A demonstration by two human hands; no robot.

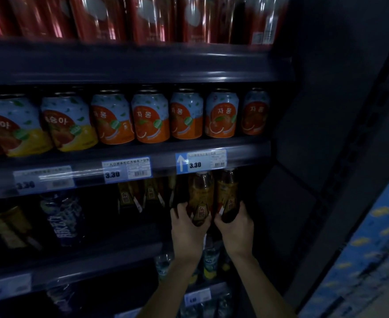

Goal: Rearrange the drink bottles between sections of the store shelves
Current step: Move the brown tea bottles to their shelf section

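Observation:
Two amber tea bottles stand side by side at the right end of the third shelf, under the price rail. My left hand (185,226) grips the base of the left tea bottle (200,196). My right hand (235,226) grips the base of the right tea bottle (226,193). Both bottles lean slightly, tops tucked behind the price rail. More of the same tea bottles (140,193) stand further back to the left in shadow.
A row of orange and yellow juice cans (150,118) fills the shelf above. Tall red cans (154,17) line the top shelf. A dark blue bottle (65,216) stands at the left. Green-labelled bottles (209,260) sit on the shelf below. Blue cartons (372,237) are stacked at the right.

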